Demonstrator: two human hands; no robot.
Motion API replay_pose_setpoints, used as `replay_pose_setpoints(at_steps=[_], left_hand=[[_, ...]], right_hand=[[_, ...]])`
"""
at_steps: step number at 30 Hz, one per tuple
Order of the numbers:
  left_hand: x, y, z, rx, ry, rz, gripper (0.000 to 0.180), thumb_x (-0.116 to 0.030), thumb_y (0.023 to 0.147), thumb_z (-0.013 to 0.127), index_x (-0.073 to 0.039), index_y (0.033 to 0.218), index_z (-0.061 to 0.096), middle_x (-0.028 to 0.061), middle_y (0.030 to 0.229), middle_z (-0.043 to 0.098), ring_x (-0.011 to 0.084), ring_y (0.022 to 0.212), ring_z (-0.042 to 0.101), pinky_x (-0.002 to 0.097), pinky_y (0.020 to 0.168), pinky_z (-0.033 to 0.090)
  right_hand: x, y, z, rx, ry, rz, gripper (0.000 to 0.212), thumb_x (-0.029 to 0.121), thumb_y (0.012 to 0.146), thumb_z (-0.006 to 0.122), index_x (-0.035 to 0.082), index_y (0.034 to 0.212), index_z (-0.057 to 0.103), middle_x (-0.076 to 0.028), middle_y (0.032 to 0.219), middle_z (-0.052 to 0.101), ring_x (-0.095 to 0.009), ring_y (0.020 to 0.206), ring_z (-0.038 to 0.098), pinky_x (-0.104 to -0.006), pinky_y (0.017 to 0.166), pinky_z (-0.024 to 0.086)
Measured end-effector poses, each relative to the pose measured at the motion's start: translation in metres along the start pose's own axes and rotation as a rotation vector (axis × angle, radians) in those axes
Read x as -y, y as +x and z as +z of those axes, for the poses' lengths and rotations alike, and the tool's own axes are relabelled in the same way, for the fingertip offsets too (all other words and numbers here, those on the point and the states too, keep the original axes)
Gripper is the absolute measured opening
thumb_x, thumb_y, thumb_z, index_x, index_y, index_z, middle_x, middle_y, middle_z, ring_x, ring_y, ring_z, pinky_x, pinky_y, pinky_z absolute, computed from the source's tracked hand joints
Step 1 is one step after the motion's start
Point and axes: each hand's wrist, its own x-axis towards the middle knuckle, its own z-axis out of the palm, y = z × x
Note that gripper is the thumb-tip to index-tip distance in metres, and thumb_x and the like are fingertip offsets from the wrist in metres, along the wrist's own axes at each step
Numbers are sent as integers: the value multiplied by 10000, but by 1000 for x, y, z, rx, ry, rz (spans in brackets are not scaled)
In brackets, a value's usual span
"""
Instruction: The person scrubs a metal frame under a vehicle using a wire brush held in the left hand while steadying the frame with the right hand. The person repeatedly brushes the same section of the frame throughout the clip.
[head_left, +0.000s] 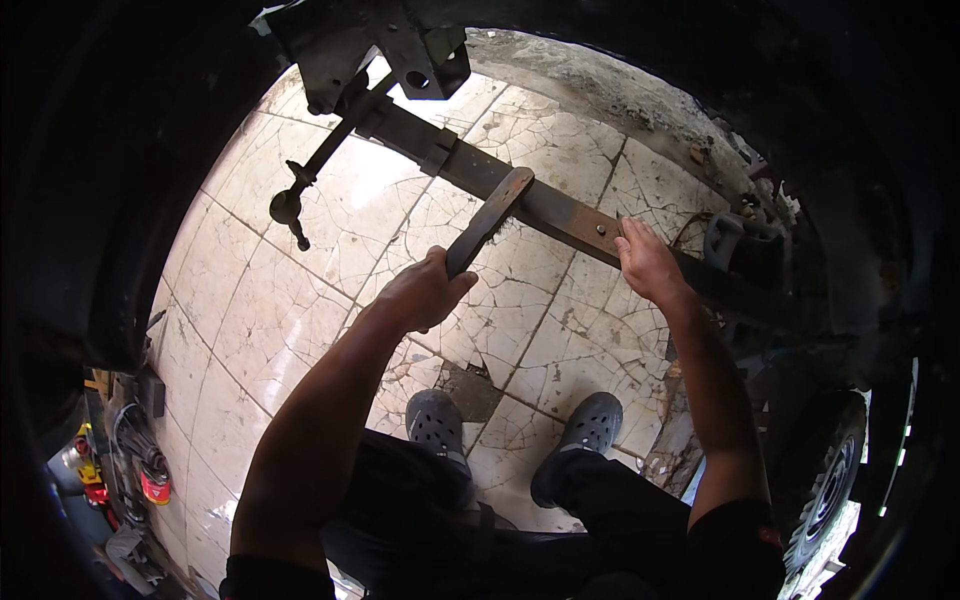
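My left hand [418, 291] is closed round the handle of a wire brush [492, 218]. The brush has a long worn back, and its dark bristles show along the side towards the right. Its far end overlaps the near edge of a long, dark leaf spring [560, 215], which runs from upper left to right with a clip round it. Farther right, my right hand [652, 264] grips the spring's near edge, its fingers laid over the upper face beside a small bolt head [601, 229]. My right thumb is hidden.
Overhead is a dark bracket [425, 70], with a rod ending in a ball joint [286, 208] at left. Cracked pale tiles [300, 330] lie below, under my grey clogs [436, 422]. A tyre [835, 480] stands lower right; assorted tools and a red can [155, 488] lie lower left.
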Motion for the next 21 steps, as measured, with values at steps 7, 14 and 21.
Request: replay_pose_setpoints(at_steps=[7, 14, 21], left_hand=[[-11, -3, 2, 36, -25, -16, 570, -479, 973, 527, 61, 1149, 481, 225, 915, 647, 256, 655, 657, 396, 571, 520], [-6, 3, 10, 22, -4, 8, 555, -477, 976, 524, 50, 1147, 482, 213, 908, 644, 245, 664, 655, 390, 562, 523], [-19, -4, -1, 55, -33, -49, 583, -487, 976, 516, 51, 1198, 475, 227, 970, 646, 261, 727, 675, 383, 576, 548]], right_hand=[[-8, -5, 9, -181, -17, -89, 412, 227, 979, 487, -33, 1298, 515, -234, 1269, 555, -380, 1228, 495, -464, 1061, 365], [-3, -2, 13, -196, -4, -48, 406, 213, 974, 486, -35, 1293, 518, -229, 1271, 562, -371, 1239, 495, -462, 1066, 360], [-11, -19, 18, -122, -171, 39, 476, 262, 1009, 433, -57, 1361, 453, -256, 1417, 460, -409, 1341, 407, -498, 1117, 301]])
